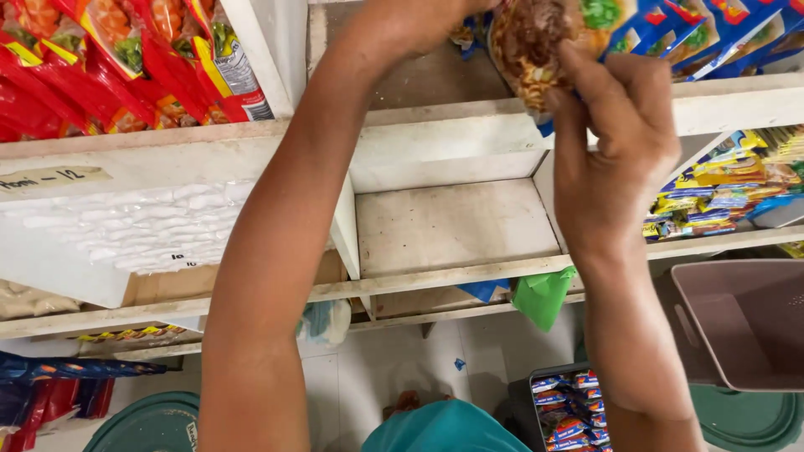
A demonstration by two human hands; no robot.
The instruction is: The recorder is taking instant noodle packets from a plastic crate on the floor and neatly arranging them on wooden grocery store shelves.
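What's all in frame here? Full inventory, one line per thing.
noodle packet: one, blue with a noodle picture, top centre, gripped by both hands
blue packets: a row, count unclear, top right shelf
red packets: many, top left shelf
yellow and blue packets: a stack, right middle shelf
shelf unit: one, white and worn, across the middle
green bag: one, hanging under the middle shelf
grey bin: one, lower right
box of packets: one, dark, on the floor at bottom centre
green lids: two, bottom left and bottom right
left hand: top centre, on the packet
right hand: fingers on the packet's lower edge
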